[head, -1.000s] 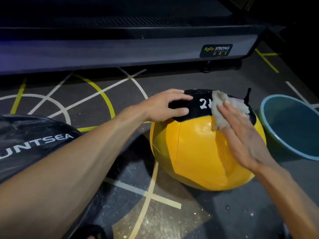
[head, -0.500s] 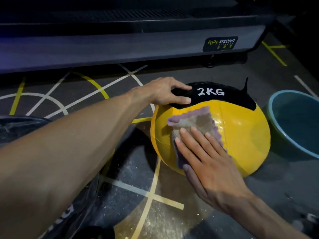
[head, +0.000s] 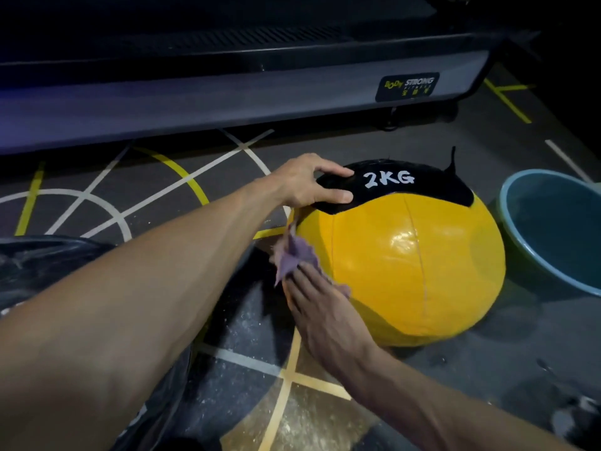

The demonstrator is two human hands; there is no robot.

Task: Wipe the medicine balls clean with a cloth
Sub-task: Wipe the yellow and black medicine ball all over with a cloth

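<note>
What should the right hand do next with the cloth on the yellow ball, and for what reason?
Probably sweep the cloth back rightward across the yellow panels. The right hand presses it flat at the far left edge of the medicine ball, so that stroke looks finished, while the wide front face lies uncovered. The left hand grips the black top and steadies the ball.

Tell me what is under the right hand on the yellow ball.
A purple cloth lies between the right hand and the ball; its upper part sticks out. The ball's surface beneath is covered.
</note>
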